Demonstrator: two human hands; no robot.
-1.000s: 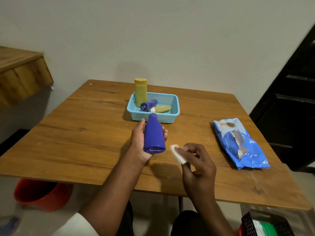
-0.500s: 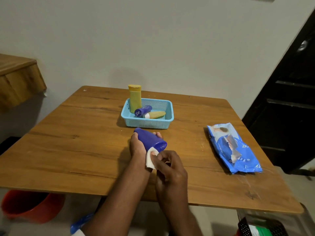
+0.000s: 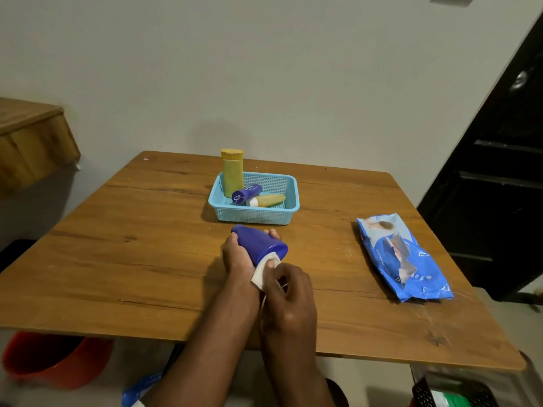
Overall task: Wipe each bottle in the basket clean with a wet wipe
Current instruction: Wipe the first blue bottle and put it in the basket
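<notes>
My left hand [image 3: 238,255] grips a dark blue bottle [image 3: 258,243] lying tilted above the wooden table [image 3: 132,259], its wide base toward me. With my right hand [image 3: 289,292] I pinch a folded white wet wipe [image 3: 263,271] and press it against the bottle's base edge. Behind them stands a light blue basket [image 3: 254,214]. It holds an upright yellow bottle [image 3: 232,171], a small blue bottle [image 3: 246,193] lying down, and a small yellow tube [image 3: 269,200] lying beside it.
A blue wet wipe pack [image 3: 402,257] lies on the table's right side. A red bucket [image 3: 50,359] sits on the floor under the left front edge. A dark door [image 3: 499,171] is at right, a wooden shelf [image 3: 32,142] at left.
The bottle went from upright to tilted with its base toward me. My right hand brought the wipe from beside the bottle onto its base edge, where it stays.
</notes>
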